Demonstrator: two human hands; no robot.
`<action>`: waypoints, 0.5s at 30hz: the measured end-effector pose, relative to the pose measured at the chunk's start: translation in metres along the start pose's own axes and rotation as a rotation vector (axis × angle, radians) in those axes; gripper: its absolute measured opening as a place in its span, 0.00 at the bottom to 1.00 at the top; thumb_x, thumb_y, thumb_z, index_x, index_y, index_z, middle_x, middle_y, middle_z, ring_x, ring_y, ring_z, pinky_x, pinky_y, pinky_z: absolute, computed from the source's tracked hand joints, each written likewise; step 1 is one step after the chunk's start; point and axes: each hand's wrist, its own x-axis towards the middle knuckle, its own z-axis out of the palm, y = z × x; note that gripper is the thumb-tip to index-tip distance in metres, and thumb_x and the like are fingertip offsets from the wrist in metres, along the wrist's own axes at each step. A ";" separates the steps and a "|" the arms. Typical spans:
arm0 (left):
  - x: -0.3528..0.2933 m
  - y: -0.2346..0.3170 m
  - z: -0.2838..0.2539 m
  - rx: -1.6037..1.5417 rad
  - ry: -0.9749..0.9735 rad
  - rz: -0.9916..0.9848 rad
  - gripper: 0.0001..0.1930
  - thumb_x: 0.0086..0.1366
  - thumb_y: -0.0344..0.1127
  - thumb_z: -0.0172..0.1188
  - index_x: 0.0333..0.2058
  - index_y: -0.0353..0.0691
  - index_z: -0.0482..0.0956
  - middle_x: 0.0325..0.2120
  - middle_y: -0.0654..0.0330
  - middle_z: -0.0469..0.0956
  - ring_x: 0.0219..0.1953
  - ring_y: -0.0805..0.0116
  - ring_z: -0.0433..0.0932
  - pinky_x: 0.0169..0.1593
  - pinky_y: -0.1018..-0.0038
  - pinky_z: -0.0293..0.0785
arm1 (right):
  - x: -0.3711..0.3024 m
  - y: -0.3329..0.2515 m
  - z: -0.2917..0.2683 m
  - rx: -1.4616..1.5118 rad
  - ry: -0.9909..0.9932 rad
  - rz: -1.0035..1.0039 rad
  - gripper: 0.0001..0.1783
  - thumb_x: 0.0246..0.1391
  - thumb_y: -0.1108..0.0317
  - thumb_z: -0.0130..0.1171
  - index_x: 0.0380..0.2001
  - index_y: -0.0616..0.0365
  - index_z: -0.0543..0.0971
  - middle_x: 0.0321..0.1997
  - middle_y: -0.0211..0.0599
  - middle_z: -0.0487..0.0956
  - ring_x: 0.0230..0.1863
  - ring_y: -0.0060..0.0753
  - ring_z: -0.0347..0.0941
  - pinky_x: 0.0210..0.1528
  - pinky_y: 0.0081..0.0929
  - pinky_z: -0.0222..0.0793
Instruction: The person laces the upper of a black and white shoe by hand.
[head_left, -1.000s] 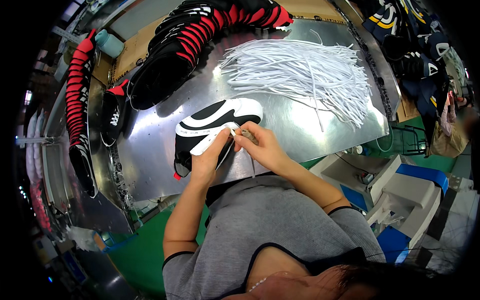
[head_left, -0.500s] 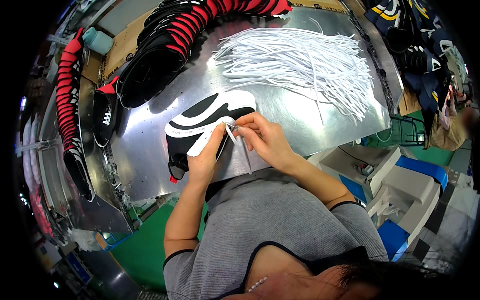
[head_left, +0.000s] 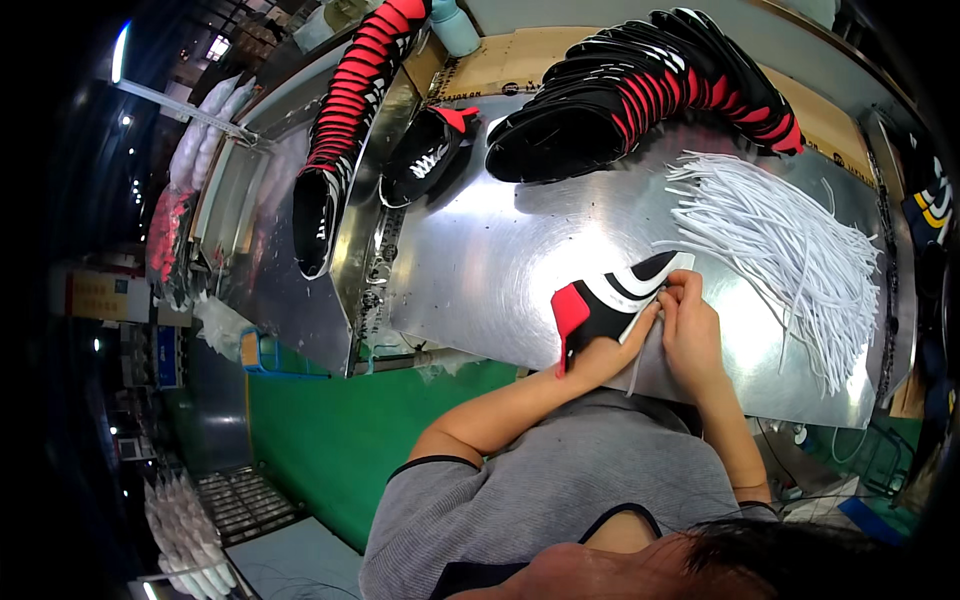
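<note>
Red-heeled, black-and-white shoe upper (head_left: 602, 316) in the left grip (head_left: 622, 350), closed on its near edge; right grip (head_left: 691, 332) pinched at its right edge, what it holds hidden; loose white laces (head_left: 795, 262) farther right; judged a lacing step, next move calling for steady left hold.

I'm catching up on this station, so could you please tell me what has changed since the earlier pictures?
The view swung left. The shoe upper was turned, showing more of its red heel. The left hand and right hand stay at it; the lace pile and stacked uppers stayed on the table.
</note>
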 end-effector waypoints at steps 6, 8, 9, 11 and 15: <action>0.013 -0.007 -0.044 -0.439 -0.061 -0.317 0.12 0.69 0.35 0.58 0.44 0.33 0.82 0.38 0.62 0.83 0.41 0.75 0.80 0.46 0.79 0.74 | -0.009 -0.001 -0.062 0.051 0.054 0.137 0.27 0.52 0.70 0.66 0.55 0.58 0.70 0.45 0.40 0.81 0.32 0.26 0.78 0.33 0.28 0.72; 0.021 -0.004 -0.038 -0.592 -0.192 -0.457 0.12 0.70 0.36 0.57 0.40 0.31 0.81 0.37 0.57 0.83 0.38 0.70 0.81 0.46 0.75 0.76 | 0.006 0.031 -0.044 0.541 0.003 0.190 0.32 0.43 0.72 0.72 0.53 0.63 0.71 0.47 0.36 0.79 0.41 0.21 0.76 0.43 0.18 0.71; 0.024 0.005 -0.036 -0.600 -0.154 -0.462 0.12 0.70 0.36 0.57 0.39 0.32 0.81 0.35 0.58 0.83 0.36 0.71 0.81 0.44 0.75 0.77 | 0.007 0.027 -0.043 0.689 0.002 0.243 0.32 0.42 0.74 0.72 0.52 0.63 0.71 0.46 0.36 0.79 0.42 0.22 0.76 0.45 0.18 0.71; 0.024 0.003 -0.043 -0.364 -0.144 -0.387 0.11 0.70 0.37 0.57 0.37 0.33 0.81 0.32 0.60 0.83 0.32 0.72 0.81 0.38 0.76 0.78 | 0.009 0.001 -0.035 0.847 0.062 0.304 0.30 0.40 0.77 0.73 0.49 0.62 0.73 0.43 0.34 0.79 0.43 0.23 0.76 0.47 0.19 0.71; 0.028 -0.008 -0.059 -0.242 -0.273 -0.398 0.11 0.67 0.35 0.60 0.43 0.33 0.80 0.35 0.60 0.83 0.37 0.74 0.81 0.41 0.77 0.76 | 0.025 0.002 -0.006 0.896 0.123 0.397 0.26 0.43 0.75 0.72 0.47 0.60 0.73 0.38 0.29 0.78 0.35 0.20 0.74 0.37 0.17 0.70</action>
